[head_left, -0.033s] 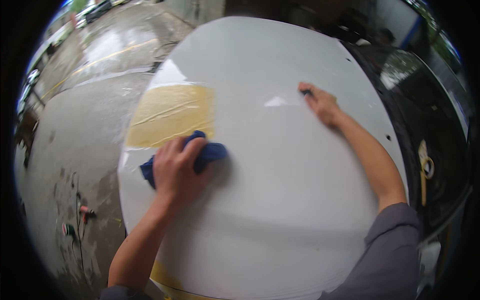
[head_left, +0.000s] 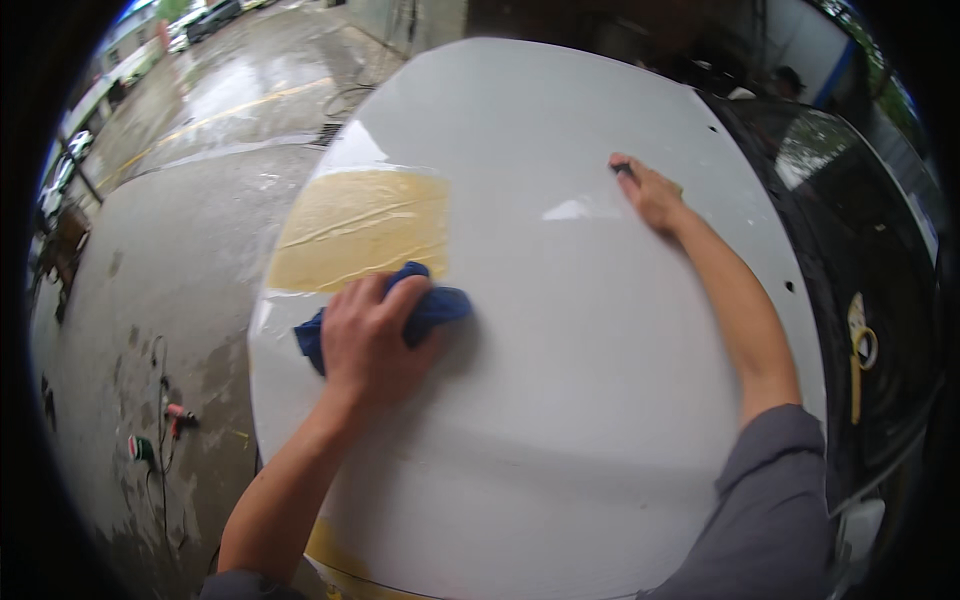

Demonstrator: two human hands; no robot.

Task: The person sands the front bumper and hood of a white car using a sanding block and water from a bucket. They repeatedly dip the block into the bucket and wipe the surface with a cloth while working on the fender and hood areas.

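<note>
Spread before me is a white car hood point(head_left: 560, 390). My left hand point(head_left: 375, 335) rests on its left side, fingers wrapped round a crumpled blue cloth point(head_left: 440, 308). Just beyond that cloth, a wrinkled patch of yellowish masking paper point(head_left: 365, 225) is stuck to the hood under clear film or tape. My right hand point(head_left: 655, 198) reaches over the far right part of the hood, closed on a small dark object point(head_left: 622, 169). Most of that object is covered by the fingers, and its kind does not show.
At the right, a roll of tape point(head_left: 866, 348) and a thin yellow stick point(head_left: 855, 392) lie on the dark windshield point(head_left: 890, 270). On the wet concrete floor point(head_left: 190, 260) at left are a red-and-black tool point(head_left: 181, 412), a green can-like object point(head_left: 140, 448) and cords.
My right hand has moved slightly farther away across the hood with the small dark object. The left hand stays on the cloth. The whole view has shifted a little.
</note>
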